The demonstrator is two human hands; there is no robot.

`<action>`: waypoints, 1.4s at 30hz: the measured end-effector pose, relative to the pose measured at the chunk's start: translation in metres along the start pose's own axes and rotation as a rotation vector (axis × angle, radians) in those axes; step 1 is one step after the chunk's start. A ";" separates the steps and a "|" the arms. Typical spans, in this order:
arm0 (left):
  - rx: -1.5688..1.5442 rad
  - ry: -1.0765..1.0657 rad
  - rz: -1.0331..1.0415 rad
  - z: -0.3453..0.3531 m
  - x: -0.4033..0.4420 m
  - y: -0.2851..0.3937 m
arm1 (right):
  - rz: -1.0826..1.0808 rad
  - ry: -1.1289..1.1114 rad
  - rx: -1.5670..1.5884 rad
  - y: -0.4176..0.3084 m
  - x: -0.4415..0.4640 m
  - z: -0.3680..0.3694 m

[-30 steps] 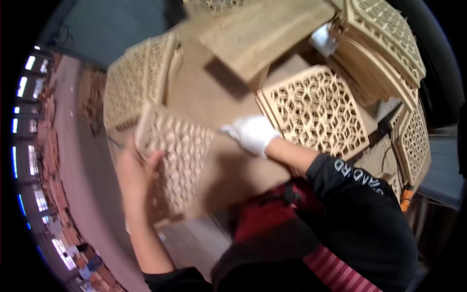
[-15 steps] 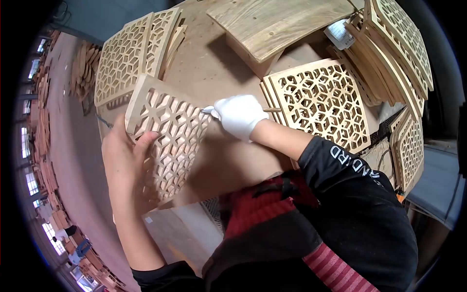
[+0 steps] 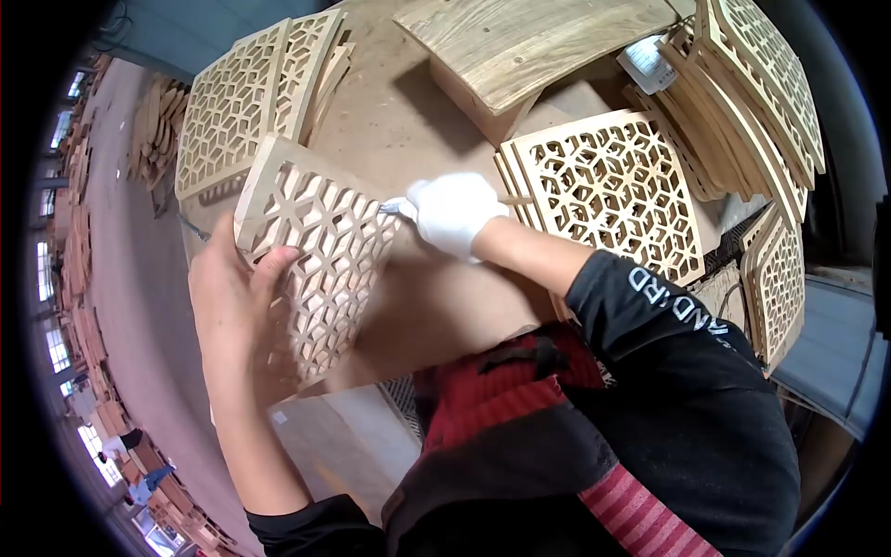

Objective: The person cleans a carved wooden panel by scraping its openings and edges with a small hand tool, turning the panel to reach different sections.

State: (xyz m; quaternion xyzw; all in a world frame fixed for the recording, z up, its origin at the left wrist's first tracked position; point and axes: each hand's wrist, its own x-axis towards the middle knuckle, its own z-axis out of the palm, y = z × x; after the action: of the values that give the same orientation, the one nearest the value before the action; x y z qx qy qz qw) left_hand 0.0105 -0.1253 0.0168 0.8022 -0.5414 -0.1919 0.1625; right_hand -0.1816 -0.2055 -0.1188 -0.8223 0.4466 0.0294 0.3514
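My left hand (image 3: 227,288) is bare and closed on the left edge of a tilted wooden lattice panel (image 3: 311,209), its thumb over the near face. The panel has star-and-diamond cut-outs and a solid frame strip along its left side. My right hand (image 3: 457,213), in a white glove, is wrapped round a slim hand tool (image 3: 390,207). The tool's silvery tip meets the panel's upper right edge, and a thin wooden end shows behind the fist. What kind of tool it is I cannot make out.
Lattice panels (image 3: 227,121) lean at the upper left. Another lattice stack (image 3: 617,195) lies at the right, beside curved panels (image 3: 742,121) piled at the far right. A wooden board (image 3: 529,46) rests on a block at the back of the workbench (image 3: 427,306).
The held panel and both hands have shifted very slightly left in view, along with the surroundings. The tool tip stays at the panel's upper right edge, and both grips are unchanged.
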 end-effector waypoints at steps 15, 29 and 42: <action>0.081 0.058 0.167 0.004 -0.001 -0.013 | -0.151 0.203 -0.221 0.021 0.007 0.035; 0.164 0.067 0.112 0.002 -0.004 -0.006 | -0.035 -0.028 -0.010 0.034 0.023 0.054; -0.014 -0.105 0.040 -0.039 -0.057 -0.045 | 0.167 -0.065 0.208 0.032 -0.033 0.032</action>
State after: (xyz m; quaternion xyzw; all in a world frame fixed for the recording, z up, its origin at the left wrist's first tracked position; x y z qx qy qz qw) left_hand 0.0462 -0.0540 0.0379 0.7789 -0.5638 -0.2343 0.1435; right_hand -0.2168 -0.1743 -0.1482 -0.7399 0.5026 0.0387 0.4455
